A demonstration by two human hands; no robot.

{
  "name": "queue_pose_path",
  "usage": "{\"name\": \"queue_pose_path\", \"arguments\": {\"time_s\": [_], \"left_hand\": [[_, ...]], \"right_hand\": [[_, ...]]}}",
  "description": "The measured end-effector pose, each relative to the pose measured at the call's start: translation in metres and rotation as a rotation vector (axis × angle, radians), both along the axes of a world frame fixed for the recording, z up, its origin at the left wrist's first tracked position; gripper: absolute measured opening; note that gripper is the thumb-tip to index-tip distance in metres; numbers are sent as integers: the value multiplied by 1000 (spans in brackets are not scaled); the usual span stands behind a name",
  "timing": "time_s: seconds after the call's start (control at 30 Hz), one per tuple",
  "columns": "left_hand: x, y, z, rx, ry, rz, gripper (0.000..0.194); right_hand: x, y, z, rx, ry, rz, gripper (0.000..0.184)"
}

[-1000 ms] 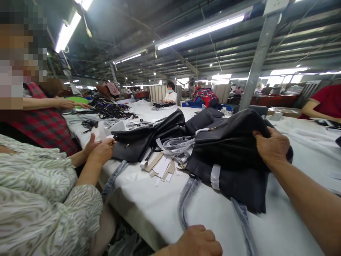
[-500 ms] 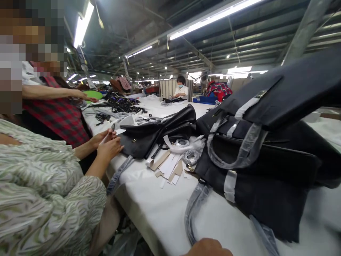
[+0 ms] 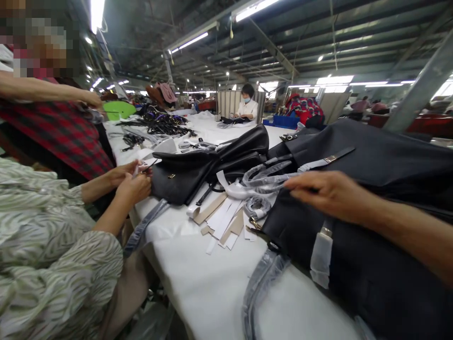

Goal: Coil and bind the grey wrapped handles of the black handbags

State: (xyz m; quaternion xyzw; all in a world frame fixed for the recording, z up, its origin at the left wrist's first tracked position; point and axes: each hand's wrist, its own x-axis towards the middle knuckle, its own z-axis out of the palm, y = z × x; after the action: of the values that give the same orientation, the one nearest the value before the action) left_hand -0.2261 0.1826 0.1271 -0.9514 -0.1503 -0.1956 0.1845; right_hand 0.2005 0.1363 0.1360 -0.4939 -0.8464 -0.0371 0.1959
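My right hand (image 3: 322, 191) reaches in from the right over a large black bag (image 3: 382, 264). Its fingers are bent and pressed together at the end of a plastic-wrapped bag handle (image 3: 267, 182); the exact hold is partly hidden by the hand. Below it, a strap tab (image 3: 321, 257) in white wrapping hangs on the bag's front. Above the hand, a metal buckle (image 3: 331, 159) sits on a black strap. A wrapped long strap (image 3: 262, 288) trails from the bag's corner down the white tabletop (image 3: 201, 278). My left hand is out of view.
Paper and cardboard strips (image 3: 224, 219) lie mid-table beside a coiled wrapped strap (image 3: 257, 207). At left, a co-worker's hands (image 3: 132, 182) work by another black bag (image 3: 180, 177). Dark straps (image 3: 155, 123) are heaped farther back. Another person (image 3: 247, 106) sits at the far end.
My right hand has come in over the bag. The raised upper part of the bag has come down, and the handles now lie leftward. The hand at the bottom edge has left view.
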Motion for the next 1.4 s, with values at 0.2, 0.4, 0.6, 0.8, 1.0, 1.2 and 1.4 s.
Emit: {"name": "queue_pose_path", "arguments": {"time_s": [0.2, 0.4, 0.6, 0.8, 1.0, 1.2, 1.4], "left_hand": [[22, -9, 10, -235, -138, -87, 67], [197, -197, -95, -307, 35, -407, 20], [207, -218, -132, -475, 41, -372, 14], [206, -217, -121, -470, 117, -310, 11], [205, -219, -122, -418, 79, -347, 9], [199, -227, -119, -382, -11, -446, 14], [179, -232, -105, -604, -102, -379, 40]], "right_hand": [[-67, 28, -68, -136, -468, -85, 19], [-82, 26, -79, -146, -458, -119, 34], [-108, -4, -60, -95, -454, -222, 33], [-99, -56, 14, -30, -388, -351, 41], [-64, -195, -38, -212, -397, -361, 27], [-64, -265, -74, -348, -294, -252, 16], [-76, -267, -56, -410, -321, -111, 12]]}}
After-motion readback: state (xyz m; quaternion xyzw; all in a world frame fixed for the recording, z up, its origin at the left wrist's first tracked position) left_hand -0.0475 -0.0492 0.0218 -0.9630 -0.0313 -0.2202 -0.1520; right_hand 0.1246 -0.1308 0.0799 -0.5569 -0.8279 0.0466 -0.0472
